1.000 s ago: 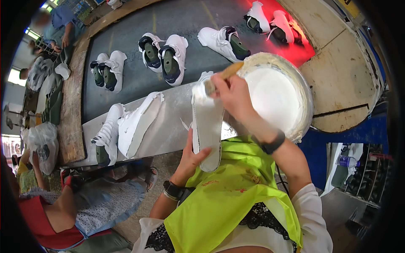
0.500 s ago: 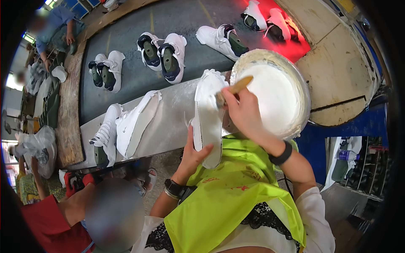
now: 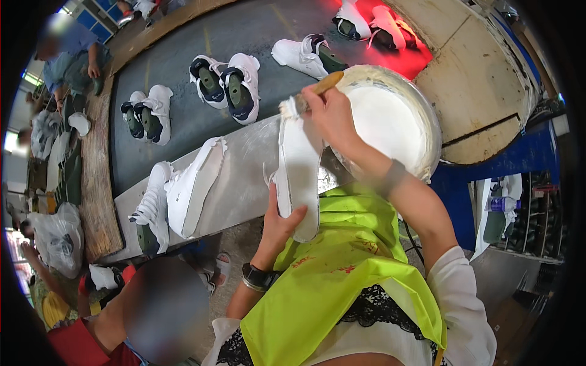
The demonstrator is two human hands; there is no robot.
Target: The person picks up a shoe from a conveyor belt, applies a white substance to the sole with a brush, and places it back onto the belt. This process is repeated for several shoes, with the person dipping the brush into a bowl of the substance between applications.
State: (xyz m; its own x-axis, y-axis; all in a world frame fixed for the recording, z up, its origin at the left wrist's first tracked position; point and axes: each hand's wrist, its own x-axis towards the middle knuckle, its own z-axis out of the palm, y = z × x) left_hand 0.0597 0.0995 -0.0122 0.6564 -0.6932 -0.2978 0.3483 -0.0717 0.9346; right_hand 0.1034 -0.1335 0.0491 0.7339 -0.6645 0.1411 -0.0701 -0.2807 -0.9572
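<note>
The left hand grips a white shoe sole from below, fingers curled around its lower end, and holds it upright and slightly tilted over the near edge of the bench. A dark watch sits on that wrist. The right hand is closed around the wooden handle of a brush, whose bristle end touches the upper tip of the sole. Just behind and to the right of that hand stands a wide round basin filled with white glue, its rim smeared with the same white stuff; the right forearm crosses in front of it. A lime-green apron covers the person's lap under both arms.

On the pale strip of bench to the left of the sole lies a white sneaker with an upturned white sole leaning against it. Beyond the strip runs a dark grey conveyor belt carrying pairs of white sneakers fitted with dark green lasts: one pair far left, one pair in the middle, another further right, and one more in the red glow at the top. Another person, blurred, sits at the lower left, and a further one works at the top left corner
</note>
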